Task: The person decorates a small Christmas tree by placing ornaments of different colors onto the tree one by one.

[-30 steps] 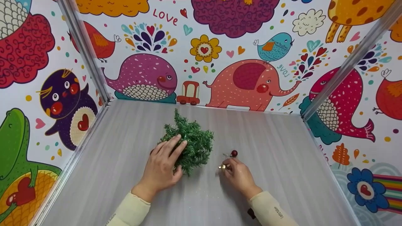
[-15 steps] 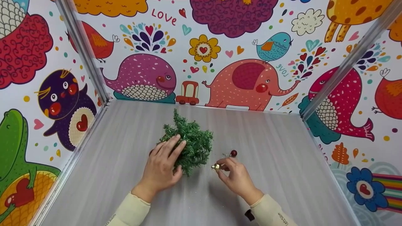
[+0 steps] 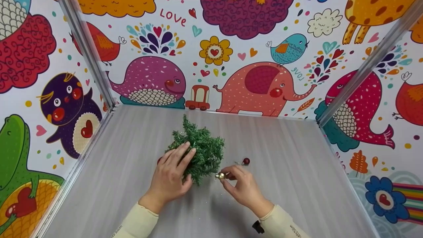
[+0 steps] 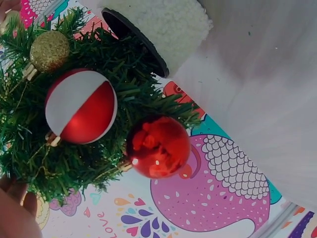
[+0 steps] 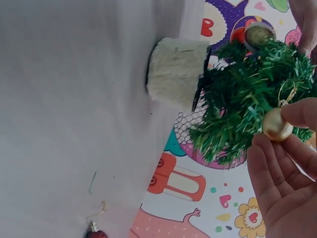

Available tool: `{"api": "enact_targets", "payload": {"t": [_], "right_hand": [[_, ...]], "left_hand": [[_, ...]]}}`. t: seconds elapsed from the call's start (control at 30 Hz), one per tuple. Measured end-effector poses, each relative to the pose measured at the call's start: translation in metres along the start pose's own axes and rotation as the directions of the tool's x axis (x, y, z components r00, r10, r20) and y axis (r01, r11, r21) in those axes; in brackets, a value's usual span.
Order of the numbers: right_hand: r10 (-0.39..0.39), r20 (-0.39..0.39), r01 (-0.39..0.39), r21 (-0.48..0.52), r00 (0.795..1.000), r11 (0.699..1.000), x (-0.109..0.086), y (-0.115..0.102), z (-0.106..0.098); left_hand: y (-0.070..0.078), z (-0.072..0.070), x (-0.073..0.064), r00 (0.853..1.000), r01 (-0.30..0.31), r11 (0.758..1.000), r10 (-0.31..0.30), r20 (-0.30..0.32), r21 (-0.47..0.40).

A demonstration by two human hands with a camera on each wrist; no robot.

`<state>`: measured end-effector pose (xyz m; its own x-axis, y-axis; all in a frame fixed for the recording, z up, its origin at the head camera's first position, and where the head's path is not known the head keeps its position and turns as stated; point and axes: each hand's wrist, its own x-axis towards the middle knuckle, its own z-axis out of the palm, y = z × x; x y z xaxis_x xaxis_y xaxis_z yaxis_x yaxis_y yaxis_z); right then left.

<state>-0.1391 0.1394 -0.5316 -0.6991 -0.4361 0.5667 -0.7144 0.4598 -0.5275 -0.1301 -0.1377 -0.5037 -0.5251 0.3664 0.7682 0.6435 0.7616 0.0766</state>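
Observation:
A small artificial Christmas tree [image 3: 206, 150] stands on the table in a white fuzzy pot [image 5: 176, 72]. My left hand [image 3: 170, 175] rests on its left side with fingers extended over the branches. On the tree, the left wrist view shows a glittery gold bauble [image 4: 49, 51], a red-and-white bauble [image 4: 81, 106] and a shiny red bauble [image 4: 158, 146]. Just right of the branches, my right hand [image 3: 246, 188] pinches a smooth gold bauble [image 5: 277, 125] between thumb and fingers. A gold hanging loop [image 5: 288, 91] sticks up from it.
A dark red bauble [image 3: 246, 161] with its loop lies on the grey table [image 3: 290, 158], beyond my right hand. Printed cartoon walls [image 3: 205, 76] enclose the table at the back and both sides, with metal strips [image 3: 96, 62] at the corners.
My right hand has moved left with the gold bauble, bringing it close to the tree, and the bauble now shows more clearly at the fingertips. My left hand and the tree have stayed put.

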Motion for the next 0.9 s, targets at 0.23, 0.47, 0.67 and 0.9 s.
{"api": "enact_targets", "payload": {"t": [0.23,0.47,0.67,0.9], "right_hand": [[-0.014,-0.023,0.016,0.056,1.0,0.998,0.007,-0.013,0.008],[0.009,0.003,-0.01,0.123,1.0,0.992,0.011,-0.024,0.014],[0.044,0.016,-0.046,0.167,0.999,0.985,0.011,-0.028,0.015],[0.093,0.007,-0.092,0.242,0.996,0.966,0.019,-0.044,0.01]], "left_hand": [[0.0,0.0,-0.001,1.0,-0.013,1.0,0.013,-0.02,0.013],[-0.001,0.002,-0.002,0.998,-0.036,0.999,0.036,-0.051,0.001],[0.0,0.0,-0.002,0.995,-0.074,0.997,0.074,-0.071,0.003],[0.003,-0.002,0.0,0.98,-0.147,0.989,0.145,-0.136,-0.003]]}}
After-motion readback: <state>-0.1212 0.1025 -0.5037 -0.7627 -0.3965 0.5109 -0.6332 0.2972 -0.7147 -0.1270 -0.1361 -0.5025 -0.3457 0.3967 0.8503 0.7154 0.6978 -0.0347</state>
